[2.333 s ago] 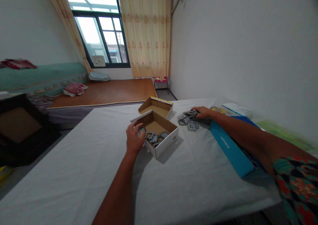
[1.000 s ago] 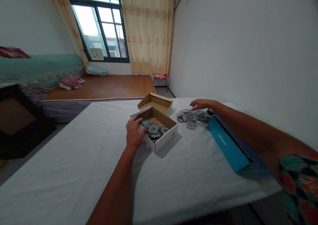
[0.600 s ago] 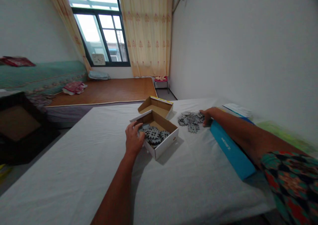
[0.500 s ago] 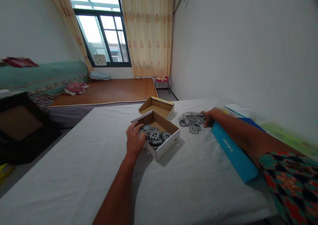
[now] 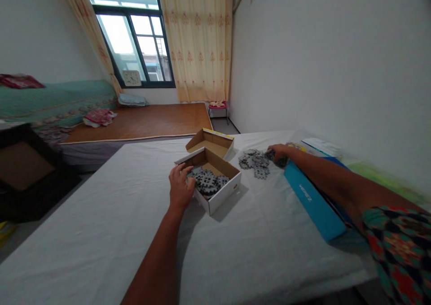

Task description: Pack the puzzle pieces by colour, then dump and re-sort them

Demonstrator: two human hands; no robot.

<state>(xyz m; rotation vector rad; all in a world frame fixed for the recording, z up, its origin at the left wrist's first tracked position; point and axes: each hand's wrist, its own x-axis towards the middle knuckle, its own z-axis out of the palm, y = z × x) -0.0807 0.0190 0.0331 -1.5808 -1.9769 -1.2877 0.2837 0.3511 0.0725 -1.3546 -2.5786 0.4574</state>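
My left hand (image 5: 182, 186) grips the left side of an open white cardboard box (image 5: 225, 199), its fingers over the rim. Inside lies a heap of grey jigsaw puzzle pieces (image 5: 209, 182). To the right, a loose flat pile of similar grey pieces (image 5: 255, 160) is spread on the white cloth. My right hand (image 5: 279, 154) is closed at the right edge of this pile, with grey puzzle pieces showing at its fingers. How many it holds I cannot tell.
A box lid (image 5: 215, 142) with a brown inside stands behind the white box. The blue box (image 5: 313, 202) lies under my right forearm. Near the wall (image 5: 319, 71) are papers and green plastic (image 5: 380, 179). A black frame-like object (image 5: 30, 175) stands left of the white-covered table (image 5: 117, 228).
My right hand has closed on grey pieces at the pile's right edge and lifted them slightly. My left hand stays on the box. The view has shifted a little.
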